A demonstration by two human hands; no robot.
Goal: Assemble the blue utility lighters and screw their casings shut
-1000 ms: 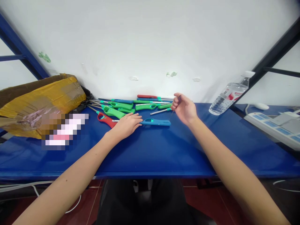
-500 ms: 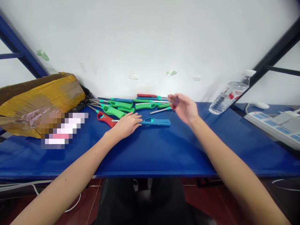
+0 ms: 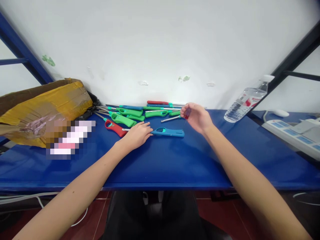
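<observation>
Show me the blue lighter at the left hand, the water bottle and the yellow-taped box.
Blue lighter [image 3: 172, 132]: head view, on its handle.
Water bottle [image 3: 246, 100]: head view, on its label.
Yellow-taped box [image 3: 50, 105]: head view, on its taped side.

We see lighter [image 3: 170, 132] blue, trigger [image 3: 162, 129] teal; our tool handle [image 3: 187, 115] red and purplish; red lighter [image 3: 117, 130], also touched with teal; green lighters [image 3: 123, 119], collars [image 3: 117, 109] teal, stems [image 3: 170, 119] silvery; we note table [image 3: 170, 163] plain deep blue, wall [image 3: 160, 43] off-white, blotches [image 3: 48, 60] green; bottle [image 3: 235, 111] clear, cap [image 3: 268, 78] white, label [image 3: 247, 100] white and red; box [image 3: 30, 88] brown, tape [image 3: 67, 95] yellow; power strip [image 3: 295, 143] white, panels [image 3: 291, 132] blue; floor tiles [image 3: 215, 213] dark red; our trousers [image 3: 127, 213] black
</observation>
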